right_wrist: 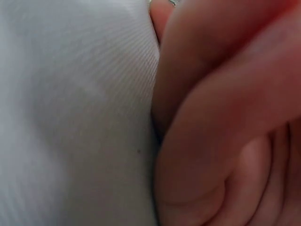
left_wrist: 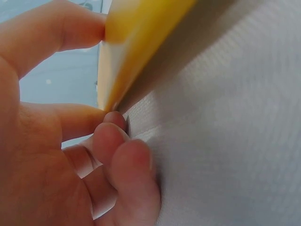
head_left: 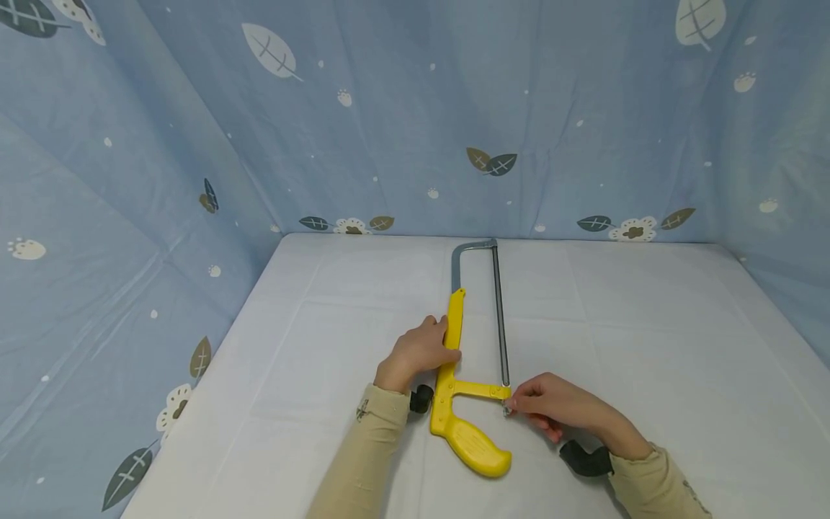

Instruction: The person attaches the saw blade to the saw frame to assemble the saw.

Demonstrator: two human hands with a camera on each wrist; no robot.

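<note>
A: How did the left hand (head_left: 418,352) sit on the hacksaw (head_left: 462,375)?

B: It gripped the yellow back bar (head_left: 455,321) of the frame. In the left wrist view the thumb (left_wrist: 51,33) pressed one face of the yellow bar and the curled fingers (left_wrist: 120,150) closed in from below, against the white table cover (head_left: 648,346). So the fingers were bent round the bar, not spread.

A: And the right hand (head_left: 558,407)?

B: Its fingertips were drawn tight together, pinching the small metal fitting (head_left: 506,409) at the near end of the blade (head_left: 500,317), just under the yellow cross arm. The right wrist view showed only curled fingers (right_wrist: 221,117) close over the cloth.

A: Where did the saw lie?

B: Flat on the table, about the middle, handle (head_left: 476,447) toward the person, grey metal frame end (head_left: 470,249) pointing at the blue leaf-printed backdrop (head_left: 415,108).

A: Any brand or lettering?

B: None that could be read on the saw. A small dark mark sat on the left sleeve (head_left: 366,447), too small to make out.
</note>
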